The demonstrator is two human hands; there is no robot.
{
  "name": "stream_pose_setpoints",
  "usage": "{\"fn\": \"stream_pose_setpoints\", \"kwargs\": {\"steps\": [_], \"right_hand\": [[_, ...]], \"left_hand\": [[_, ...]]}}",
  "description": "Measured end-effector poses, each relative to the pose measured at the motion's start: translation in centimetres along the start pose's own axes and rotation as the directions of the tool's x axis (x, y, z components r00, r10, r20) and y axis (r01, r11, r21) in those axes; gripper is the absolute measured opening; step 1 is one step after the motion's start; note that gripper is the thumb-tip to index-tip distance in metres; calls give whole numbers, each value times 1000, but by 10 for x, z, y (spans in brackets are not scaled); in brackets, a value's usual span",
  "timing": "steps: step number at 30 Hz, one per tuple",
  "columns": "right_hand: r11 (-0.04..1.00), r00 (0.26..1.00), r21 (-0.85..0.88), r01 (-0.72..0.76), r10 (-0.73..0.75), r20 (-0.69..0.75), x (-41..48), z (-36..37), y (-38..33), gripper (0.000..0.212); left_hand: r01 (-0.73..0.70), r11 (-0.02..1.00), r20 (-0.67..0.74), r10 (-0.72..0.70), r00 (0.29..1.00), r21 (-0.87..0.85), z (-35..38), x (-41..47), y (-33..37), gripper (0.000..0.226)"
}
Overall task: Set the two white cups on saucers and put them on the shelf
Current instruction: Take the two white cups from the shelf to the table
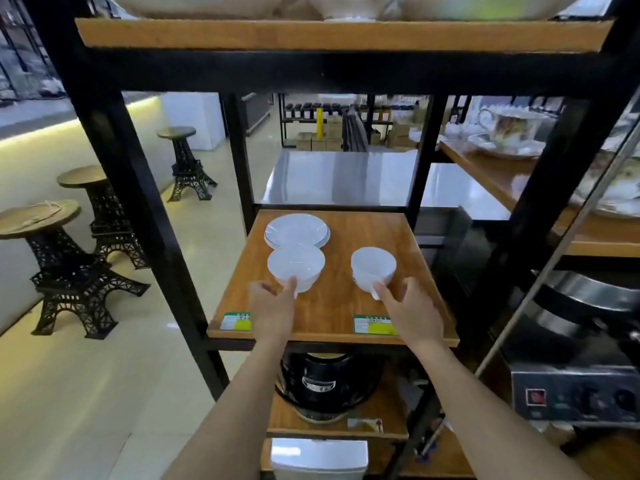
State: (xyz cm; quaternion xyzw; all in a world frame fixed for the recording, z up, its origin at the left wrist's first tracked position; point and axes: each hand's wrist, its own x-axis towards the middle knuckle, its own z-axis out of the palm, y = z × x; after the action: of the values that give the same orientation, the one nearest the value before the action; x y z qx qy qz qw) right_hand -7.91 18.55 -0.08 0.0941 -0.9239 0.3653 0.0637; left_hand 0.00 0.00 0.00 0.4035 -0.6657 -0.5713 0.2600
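The left hand (273, 308) is loosely spread, its index finger (291, 287) touching the near side of the left white cup (296, 265), thumb apart. The right hand (410, 306) is spread too, forefinger (381, 292) at the right white cup (373, 265); its handle is mostly hidden. Stacked saucers (296, 230) lie beyond the left fingers on the wooden shelf (360, 233).

Single head-worn wide-angle view, looking forward and down, close over a wooden shelf (332, 306), forearms entering from below

Cups (296, 266) and saucers (296, 229): glossy white ceramic. Shelf (363, 306), centre frame: smooth varnished wood, black metal frame (145, 209).
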Motion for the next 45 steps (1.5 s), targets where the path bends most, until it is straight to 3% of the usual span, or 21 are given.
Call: {"fn": "stream_pose_setpoints", "kwargs": {"steps": [6,9,12,15,18,20,27,33,39,45], "right_hand": [[948,978,309,-81,16,207,9,9,-5,31],[820,922,478,-315,145,359,14,11,-6,28],[670,822,534,-515,210,530,18,8,-7,24],[593,758,536,-600,208,618,22,9,-7,28],[476,729,580,-661,226,646,22,10,-11,27],[402,722,606,-686,270,637,22,10,-17,31],[554,824,612,-565,340,453,19,19,-22,42],[533,847,668,-519,423,320,-19,4,-21,38],[577,902,727,-372,408,139,-89,-35,-15,28],[505,862,800,-324,505,30,-175,-95,3,28]], "left_hand": [[195,977,128,-183,975,-85,3,12,5,20],[276,954,210,-247,946,-120,3,8,8,17],[435,879,339,-356,871,-195,-2,5,14,22],[509,828,419,-387,821,-235,-6,7,16,25],[533,796,409,-401,820,-286,-4,7,17,28],[518,786,367,-397,841,-338,0,8,17,32],[371,868,187,-325,927,-329,-1,7,11,39],[245,907,129,-213,969,-343,-27,-12,1,25],[177,938,193,-122,973,-299,-65,-43,-5,24],[139,960,392,-34,919,-243,-72,-111,3,11]]}}
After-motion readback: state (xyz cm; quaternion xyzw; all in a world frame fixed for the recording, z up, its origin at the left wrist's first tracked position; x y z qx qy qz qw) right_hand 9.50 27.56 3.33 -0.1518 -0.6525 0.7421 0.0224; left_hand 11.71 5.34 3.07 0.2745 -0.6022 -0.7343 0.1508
